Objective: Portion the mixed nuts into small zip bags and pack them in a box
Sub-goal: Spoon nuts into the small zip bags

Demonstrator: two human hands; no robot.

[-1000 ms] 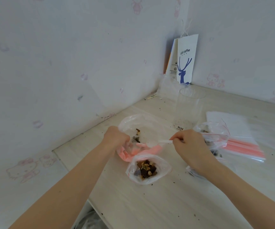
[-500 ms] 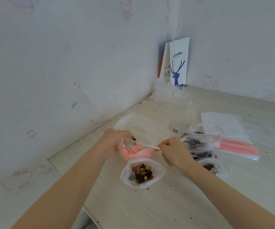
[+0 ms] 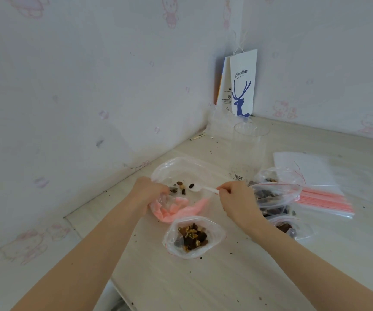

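Now, crumb-flecked tabletop [image 3: 203, 283], cartoon wallpaper [image 3: 68, 97]; left fingers [image 3: 162, 190] around large bag [image 3: 181, 167], right fingers [image 3: 224, 190] around spoon [image 3: 208, 189].

A large clear bag [image 3: 181, 170] with a crumpled pink rim lies open near the table's left edge, holding a few loose nuts [image 3: 182, 187]. A white spoon [image 3: 205, 189] reaches into it. Nearer the front edge, a small zip bag [image 3: 214, 228] stands open, part-filled with mixed nuts [image 3: 192, 237]. To the right lie filled zip bags [image 3: 273, 196] and a flat stack of empty bags [image 3: 324, 199].
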